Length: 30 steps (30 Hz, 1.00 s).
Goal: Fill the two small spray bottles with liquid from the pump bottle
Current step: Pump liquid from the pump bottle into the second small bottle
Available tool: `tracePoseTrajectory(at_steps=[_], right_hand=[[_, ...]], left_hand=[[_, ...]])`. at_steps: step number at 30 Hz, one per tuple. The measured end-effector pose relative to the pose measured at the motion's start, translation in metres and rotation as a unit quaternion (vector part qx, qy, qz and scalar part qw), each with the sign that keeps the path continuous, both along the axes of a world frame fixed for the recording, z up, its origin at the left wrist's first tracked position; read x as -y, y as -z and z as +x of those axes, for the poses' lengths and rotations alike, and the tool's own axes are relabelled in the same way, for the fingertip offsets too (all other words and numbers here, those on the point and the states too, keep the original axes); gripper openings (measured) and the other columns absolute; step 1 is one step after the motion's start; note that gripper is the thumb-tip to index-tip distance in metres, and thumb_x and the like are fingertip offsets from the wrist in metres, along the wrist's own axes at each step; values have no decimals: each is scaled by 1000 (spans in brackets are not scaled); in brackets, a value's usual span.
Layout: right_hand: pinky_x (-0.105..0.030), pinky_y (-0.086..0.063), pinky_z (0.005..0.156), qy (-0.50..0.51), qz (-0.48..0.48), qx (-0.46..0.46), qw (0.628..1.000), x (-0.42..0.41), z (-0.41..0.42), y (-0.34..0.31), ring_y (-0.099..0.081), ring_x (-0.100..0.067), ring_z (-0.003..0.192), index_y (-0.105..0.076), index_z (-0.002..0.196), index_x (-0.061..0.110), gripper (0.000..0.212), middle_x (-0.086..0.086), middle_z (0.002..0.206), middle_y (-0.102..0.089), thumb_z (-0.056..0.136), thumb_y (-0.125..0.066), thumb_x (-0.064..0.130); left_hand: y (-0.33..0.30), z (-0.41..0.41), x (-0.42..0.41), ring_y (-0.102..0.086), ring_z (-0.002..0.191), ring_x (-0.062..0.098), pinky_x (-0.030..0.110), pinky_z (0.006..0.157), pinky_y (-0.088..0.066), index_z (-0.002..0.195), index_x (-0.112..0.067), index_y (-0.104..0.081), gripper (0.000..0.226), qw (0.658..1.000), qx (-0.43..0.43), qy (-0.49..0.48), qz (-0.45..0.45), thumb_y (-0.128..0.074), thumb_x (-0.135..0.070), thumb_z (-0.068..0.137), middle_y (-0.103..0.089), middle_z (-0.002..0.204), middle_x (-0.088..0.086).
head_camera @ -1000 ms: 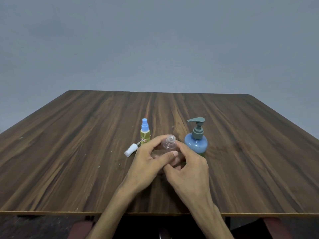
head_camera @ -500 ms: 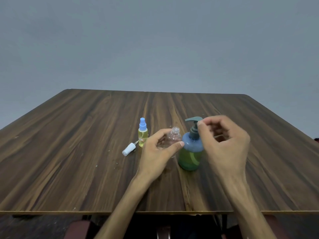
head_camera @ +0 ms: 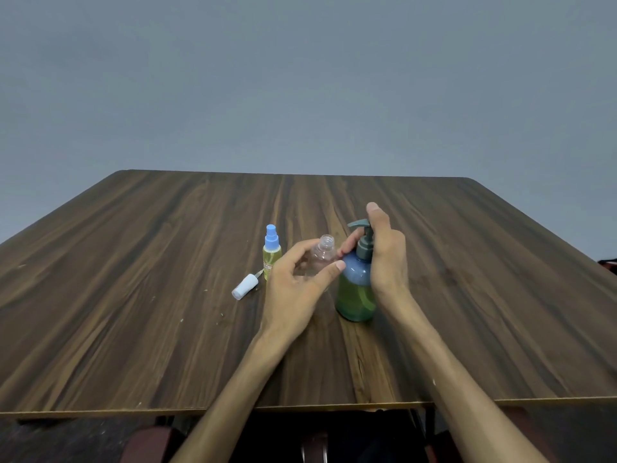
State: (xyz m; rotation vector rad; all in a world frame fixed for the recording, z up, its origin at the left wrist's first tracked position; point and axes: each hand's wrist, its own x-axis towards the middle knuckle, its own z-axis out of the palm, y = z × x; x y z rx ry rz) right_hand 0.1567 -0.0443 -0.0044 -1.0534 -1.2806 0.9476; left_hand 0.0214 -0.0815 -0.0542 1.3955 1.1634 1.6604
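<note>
A person's two bare forearms reach in from the bottom edge, cut off below the elbows, over a dark wood-grain worktop [head_camera: 133, 295] set against a plain grey wall. The left hand [head_camera: 293, 289] pinches a clear bottle [head_camera: 322, 259] between thumb and curled fingers; the palm hides its lower part, so whether its base rests on the worktop cannot be told. Its threaded neck is open, with no cap, and it looks empty. Just right of it, touching the left thumb tip, stands the pump bottle [head_camera: 356, 292], upright near the worktop's centre: a green see-through body, a bluish shoulder and a dark grey-green pump head whose spout points left, above the open neck. The right hand [head_camera: 387, 252] curls round the pump's collar from the right, its fingertips showing on the left side of the stem; one finger stands straight up beside the pump head, and whether it touches the head cannot be told. To the left stands a yellow bottle [head_camera: 271, 255], full, with a blue sprayer fitted. A white cap [head_camera: 244, 287] lies on its side just beside it, its thin tube hard to make out.
</note>
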Motion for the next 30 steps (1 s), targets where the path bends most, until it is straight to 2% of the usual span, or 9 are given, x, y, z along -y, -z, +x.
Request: tracePoseTrajectory(at_steps=[3,6,10,12,15,18,21,25,30], right_hand=[[-44,-54,84,7,4,21,1000,-6,-11,-2,-67,-21,70,-68,47,16,72,-12,65,-73,93,-38,63],[-47,-53,83,-2,0,10,1000,-9,-13,1,-65,-20,69,-68,48,21,64,-8,64,-72,92,-41,58],[-43,-51,77,-57,-28,7,998,-14,-1,-9,-67,-29,75,-77,78,-1,52,-25,82,-75,86,-57,46],[-35,-52,73,-87,-35,17,995,-21,9,-30,-73,-27,81,-77,89,0,33,-22,90,-78,87,-61,29],[-32,-51,73,-125,-68,117,983,-36,12,-73,-74,-23,82,-76,98,5,26,-17,96,-80,99,-52,16],[-35,-54,79,-164,-89,270,945,-52,-5,-96,-74,-28,81,-76,103,3,30,-18,92,-80,98,-48,14],[-37,-54,79,-184,-97,401,892,-60,-21,-90,-71,-25,77,-81,99,11,32,-13,92,-81,94,-49,11],[-33,-55,73,-235,-136,424,864,-57,-24,-82,-69,-26,78,-83,101,7,41,-20,101,-80,92,-43,6],[-35,-52,75,-225,-122,486,836,-63,-27,-80,-69,-24,76,-82,99,7,42,-15,98,-81,87,-42,6]], left_hand=[[-8,-3,-1,-76,101,19,42,87,-63,118,-21,-76,31,1000,-17,-11,16,-86,-20,89,-80,105,-3],[-18,-4,0,-75,105,12,25,89,-58,122,-21,-75,37,998,-45,-26,31,-87,-21,87,-80,110,-7],[-21,-7,-1,-74,106,11,25,89,-57,122,-23,-75,37,997,-60,-23,38,-88,-22,87,-79,114,-7],[-22,-8,0,-75,102,8,20,86,-55,119,-23,-76,35,998,-52,-25,36,-89,-20,86,-79,112,-8],[-22,-7,-1,-74,96,6,15,81,-52,117,-24,-77,35,998,-44,-26,30,-90,-19,84,-79,111,-10],[-20,-5,-5,-74,97,14,26,83,-58,118,-26,-77,39,998,-51,-31,30,-92,-22,82,-79,111,-8],[-16,-2,-7,-75,98,18,37,88,-61,117,-25,-77,43,997,-53,-40,32,-95,-25,78,-80,109,-7],[-11,-1,-10,-75,93,20,44,88,-63,114,-30,-77,44,997,-43,-48,37,-92,-36,73,-81,102,-9],[-11,3,-13,-74,89,18,36,83,-63,115,-30,-77,45,998,-21,-53,41,-96,-22,76,-80,96,-8]])
